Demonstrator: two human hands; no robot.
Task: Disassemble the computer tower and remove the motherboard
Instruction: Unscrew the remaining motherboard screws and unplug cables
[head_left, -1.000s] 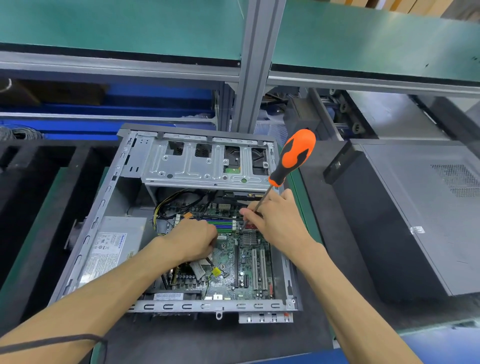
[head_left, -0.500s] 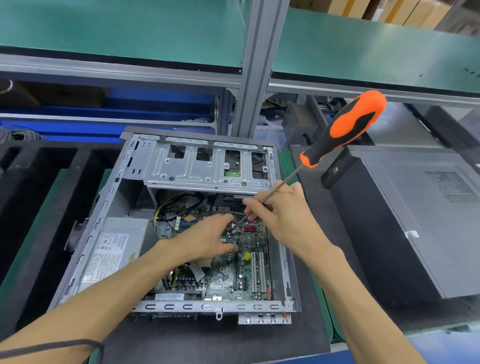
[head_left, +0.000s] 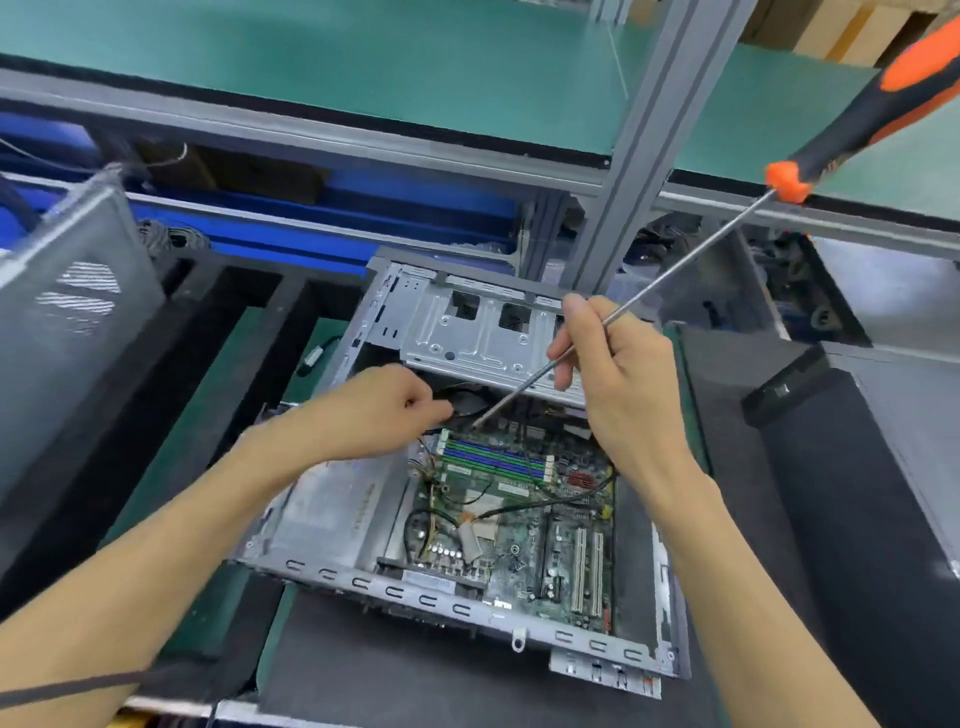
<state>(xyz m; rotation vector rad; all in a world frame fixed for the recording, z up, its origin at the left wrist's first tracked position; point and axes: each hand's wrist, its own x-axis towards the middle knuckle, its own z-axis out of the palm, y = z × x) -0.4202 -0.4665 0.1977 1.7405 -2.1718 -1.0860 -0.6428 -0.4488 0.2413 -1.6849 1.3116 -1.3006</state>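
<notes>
- Motherboard (head_left: 524, 499) lies flat in the opened computer tower (head_left: 332, 564), below both my hands, cables draped across it.
- My right hand (head_left: 618, 384) pinches the screwdriver (head_left: 670, 270) low on its shaft, so I judge the aim is steadying the tip at the board's far edge.
- My left hand (head_left: 384, 410), fingers curled beside that tip, seems to pinch something there; I cannot tell what.
- Drive cage (head_left: 483, 332) sits just beyond the grip.
- Black mat (head_left: 405, 670) carries the case; another tower (head_left: 857, 519) stands right, a green shelf (head_left: 415, 67) overhead.

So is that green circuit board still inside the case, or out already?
Still in. The motherboard lies flat inside the open computer case, with cables running across it.
</notes>
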